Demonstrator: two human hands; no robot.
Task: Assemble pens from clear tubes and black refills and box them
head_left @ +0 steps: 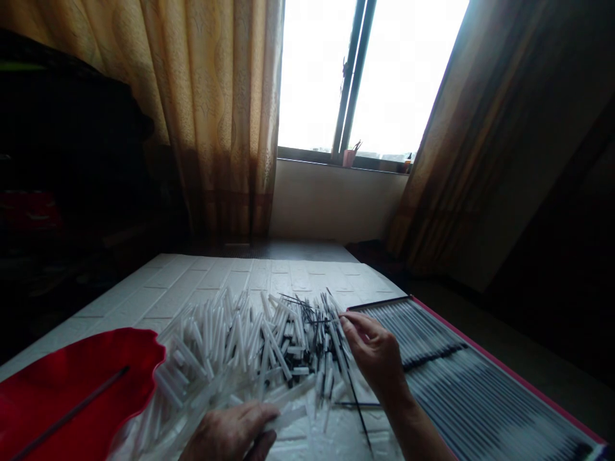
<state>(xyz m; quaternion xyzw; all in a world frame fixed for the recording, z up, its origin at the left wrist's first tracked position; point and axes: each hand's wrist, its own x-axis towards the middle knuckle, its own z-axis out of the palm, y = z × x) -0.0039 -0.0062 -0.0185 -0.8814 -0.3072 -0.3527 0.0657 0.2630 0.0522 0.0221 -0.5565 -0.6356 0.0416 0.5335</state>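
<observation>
My left hand (230,430), at the bottom of the view, is closed on a flat-looking translucent plastic tube (291,418), which points right from the fingers. Thumb and fingers of my right hand (377,349) pinch a thin dark rod (323,321) that juts out to the left. Both hands are apart, over the near side of a loose heap of clear plastic tubes (216,339). Several more dark rods (353,384) lie at the heap's right side, some crossing one another. Short dark parts among the tubes are too blurred to name.
A red scalloped basin (134,342) with one long dark rod (77,410) stands at the left. To the right lies a pink-edged tray (509,371) of tubes in close rows. The table (192,275) has a white brick-pattern cover; a window (317,77) is behind.
</observation>
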